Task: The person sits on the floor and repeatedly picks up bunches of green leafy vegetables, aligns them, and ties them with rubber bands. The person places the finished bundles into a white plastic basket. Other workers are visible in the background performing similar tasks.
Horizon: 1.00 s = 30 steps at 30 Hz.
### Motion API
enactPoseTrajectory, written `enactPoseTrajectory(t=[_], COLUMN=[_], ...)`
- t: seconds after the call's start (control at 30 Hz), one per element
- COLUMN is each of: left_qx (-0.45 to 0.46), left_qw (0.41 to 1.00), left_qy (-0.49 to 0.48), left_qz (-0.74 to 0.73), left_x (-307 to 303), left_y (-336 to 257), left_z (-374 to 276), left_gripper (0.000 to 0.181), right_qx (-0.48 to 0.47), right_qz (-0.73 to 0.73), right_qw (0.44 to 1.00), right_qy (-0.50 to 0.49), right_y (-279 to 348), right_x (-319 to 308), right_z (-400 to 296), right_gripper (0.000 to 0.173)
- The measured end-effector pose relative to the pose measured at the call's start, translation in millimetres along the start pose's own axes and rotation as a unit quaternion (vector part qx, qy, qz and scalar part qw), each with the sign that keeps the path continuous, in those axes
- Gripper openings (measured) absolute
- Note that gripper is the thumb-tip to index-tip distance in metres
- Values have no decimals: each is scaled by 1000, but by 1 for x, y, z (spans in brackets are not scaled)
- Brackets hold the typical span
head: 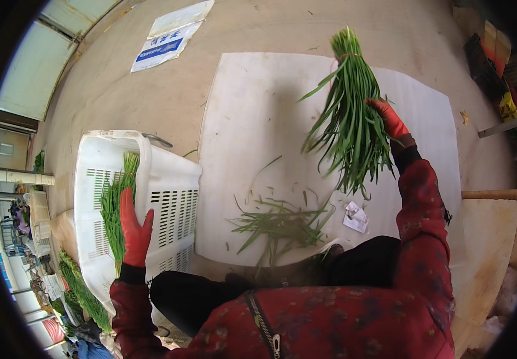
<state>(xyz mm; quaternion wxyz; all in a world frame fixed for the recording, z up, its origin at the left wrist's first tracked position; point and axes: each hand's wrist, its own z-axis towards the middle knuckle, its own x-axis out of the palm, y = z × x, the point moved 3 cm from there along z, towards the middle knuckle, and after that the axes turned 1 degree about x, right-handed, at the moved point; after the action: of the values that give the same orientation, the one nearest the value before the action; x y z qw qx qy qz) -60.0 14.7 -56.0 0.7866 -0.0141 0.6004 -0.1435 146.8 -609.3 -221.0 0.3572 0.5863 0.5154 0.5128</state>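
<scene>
A tied bundle of long green leaves, like Chinese chives [352, 112], hangs above a white sheet [249, 116] on the floor. My right hand [388, 117], in a red glove, is at the right side of this bundle; the leaves partly hide how the fingers hold it. At the left, my left hand [136, 226], also red-gloved, has thumb and fingers apart at the open mouth of a white plastic crate [173, 179]. Another green bundle [114, 215] lies inside the crate, beside that hand. Loose leaf scraps [281, 224] and a crumpled white paper [355, 217] lie on the sheet.
A printed white sack [168, 40] lies on the floor beyond the sheet. More greens [83, 287] are heaped left of the crate. A pale board [487, 256] is at the right, with a metal-legged stand [505, 127] farther up. My bent legs are close to the sheet's near edge.
</scene>
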Motion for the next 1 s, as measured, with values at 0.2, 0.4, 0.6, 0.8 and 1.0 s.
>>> enactPoseTrajectory(t=[0.2,0.4,0.6,0.8,1.0], left_qx=[0,111,27,113,-93], left_qw=[843,712,680,522,518], left_qy=[-4,30,-84,-66,-166], left_qz=[-538,-693,-728,-843,-834], left_x=[-13,-22,-37,-51,-54], left_y=[-58,-77,-39,-59,-19], left_z=[118,136,102,111,104], left_gripper=[82,98,103,99,59], right_qx=[-11,3,30,73,-209], right_qz=[-47,-28,43,178,-264], right_qw=[981,924,878,811,927], right_qy=[186,381,477,553,164], right_y=[121,144,103,76,164], right_x=[187,332,399,414,380], right_z=[-43,-89,-86,-93,-75], right_gripper=[45,54,54,54,33])
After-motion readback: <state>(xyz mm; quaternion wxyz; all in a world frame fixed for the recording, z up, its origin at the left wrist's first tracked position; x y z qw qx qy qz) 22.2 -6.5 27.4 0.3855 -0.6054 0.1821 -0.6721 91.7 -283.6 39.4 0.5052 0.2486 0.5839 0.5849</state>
